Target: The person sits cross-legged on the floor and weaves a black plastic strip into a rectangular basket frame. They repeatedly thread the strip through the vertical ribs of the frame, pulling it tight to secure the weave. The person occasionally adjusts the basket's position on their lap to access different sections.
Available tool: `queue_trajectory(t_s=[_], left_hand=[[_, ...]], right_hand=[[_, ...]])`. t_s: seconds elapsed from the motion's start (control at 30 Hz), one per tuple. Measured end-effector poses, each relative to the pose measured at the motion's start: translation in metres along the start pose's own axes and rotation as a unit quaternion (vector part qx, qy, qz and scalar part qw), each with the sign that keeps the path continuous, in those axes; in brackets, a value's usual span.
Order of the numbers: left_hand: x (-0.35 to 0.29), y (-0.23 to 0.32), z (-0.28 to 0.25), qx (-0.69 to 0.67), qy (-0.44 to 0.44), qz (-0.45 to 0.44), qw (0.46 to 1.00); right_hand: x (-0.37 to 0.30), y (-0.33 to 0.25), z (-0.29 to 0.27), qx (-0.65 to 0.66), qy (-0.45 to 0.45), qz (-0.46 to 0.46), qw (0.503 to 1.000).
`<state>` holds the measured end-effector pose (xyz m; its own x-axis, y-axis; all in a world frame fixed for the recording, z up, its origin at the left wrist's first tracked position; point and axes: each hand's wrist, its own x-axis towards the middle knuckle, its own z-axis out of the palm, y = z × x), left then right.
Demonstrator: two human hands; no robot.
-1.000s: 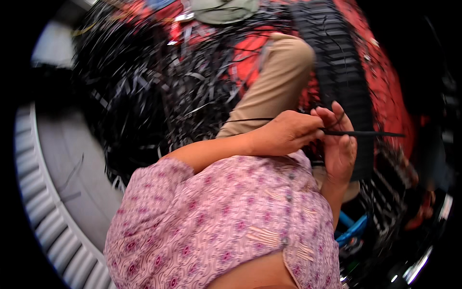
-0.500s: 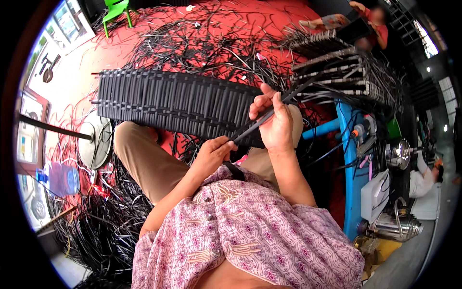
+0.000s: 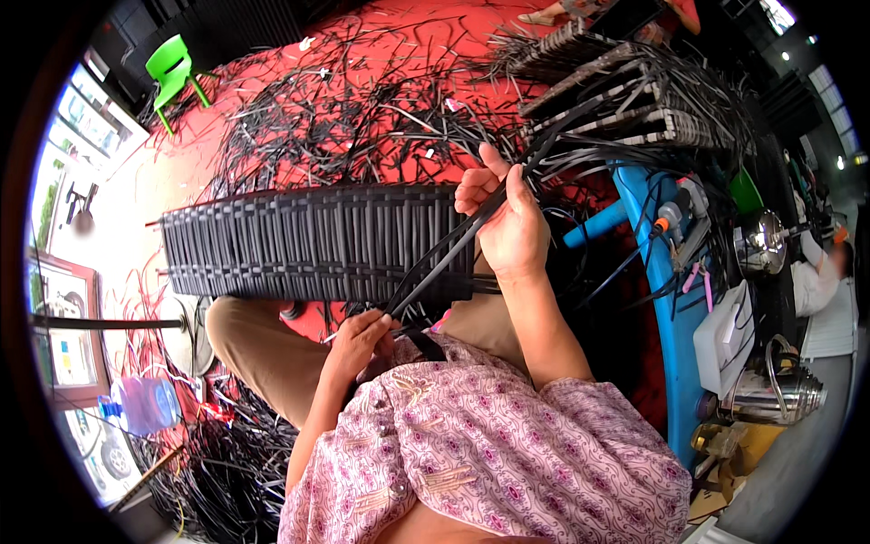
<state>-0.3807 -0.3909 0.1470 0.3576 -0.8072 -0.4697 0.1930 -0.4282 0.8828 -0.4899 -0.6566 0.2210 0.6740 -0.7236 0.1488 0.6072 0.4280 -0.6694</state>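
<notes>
Several flat black plastic strips point(image 3: 438, 269) run slantwise between my two hands and on toward the upper right. My left hand point(image 3: 361, 337), low near my lap, pinches their lower end between thumb and fingers. Higher up, my right hand point(image 3: 509, 222) is turned palm up, the strips crossing it beneath the thumb with the fingers loosely curled. Beyond my knees lies a long black woven panel point(image 3: 308, 243); its right end is partly hidden behind the strips and my right hand.
Loose strips point(image 3: 335, 127) litter the red floor point(image 3: 154, 195), heaped thickly at lower left. Woven frames point(image 3: 625, 91) stand at upper right near another person. A blue bench point(image 3: 652, 245) is at my right, a green chair point(image 3: 172, 72) at far left, a water bottle point(image 3: 149, 405) nearer.
My left hand has moved down and left, so a longer run of strips shows between my hands. The view has shifted, and the panel appears lower.
</notes>
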Motion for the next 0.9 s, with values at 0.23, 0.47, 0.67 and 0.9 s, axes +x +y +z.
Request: queue_trajectory(t_s=[0.23,0.47,0.67,0.9], left_hand=[[-0.02,-0.012,-0.006,0.039,0.017,-0.006,0.999],[-0.03,-0.019,-0.01,-0.029,-0.004,0.003,1.0],[-0.035,-0.018,-0.012,0.002,-0.009,0.017,1.0],[-0.042,-0.012,-0.012,-0.018,-0.027,0.023,0.999]], right_hand=[[0.018,-0.016,-0.016,0.032,0.03,-0.03,0.999],[0.032,-0.028,-0.016,0.104,0.0,-0.011,0.994],[0.036,-0.032,-0.013,0.114,0.005,-0.015,0.993],[0.04,-0.045,-0.003,0.101,-0.009,0.004,0.995]])
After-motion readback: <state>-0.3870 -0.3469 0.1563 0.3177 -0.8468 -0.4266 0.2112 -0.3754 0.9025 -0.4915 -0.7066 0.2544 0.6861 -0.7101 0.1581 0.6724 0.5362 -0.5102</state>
